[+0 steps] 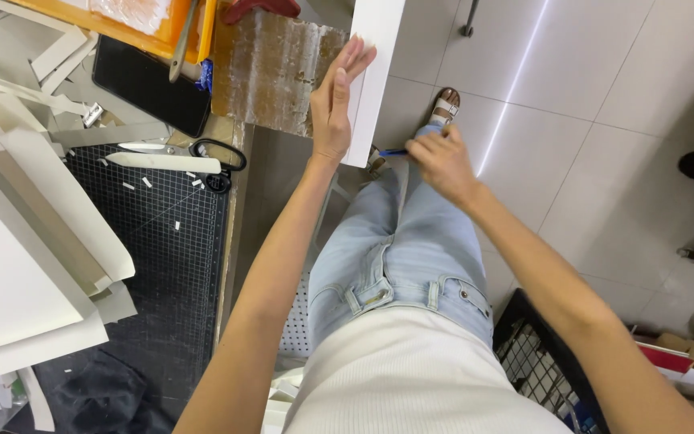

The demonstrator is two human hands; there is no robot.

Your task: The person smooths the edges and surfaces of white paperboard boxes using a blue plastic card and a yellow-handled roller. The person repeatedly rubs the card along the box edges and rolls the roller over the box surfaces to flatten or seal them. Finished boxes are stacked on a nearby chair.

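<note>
White board (pixel 375 72) stands on edge, long axis running near-to-far, far end out of frame at the top. It hangs off the right side of the workbench (pixel 279 72), over the tiled floor (pixel 604 120) and past the knees.

Left hand (pixel 332 104): open, flat palm pressed against the board's left face, fingers pointing far along the axis. Bracing, not gripping.

Right hand (pixel 442 161): closed around a thin blue tool (pixel 391 152), looks like a knife or pen, can't tell which. Tool tip points left and meets the board's near bottom corner.

Key relation: the board sits between the two hands, left hand on it, right hand just right of its near end. The tool lies crosswise to the board's long axis. Right hand is nearer the near edge; left hand is further up the face.

Scissors (pixel 202 157) and paper offcuts (pixel 34 233) lie on the cutting mat (pixel 162 265) to the left, well apart from both hands.
</note>
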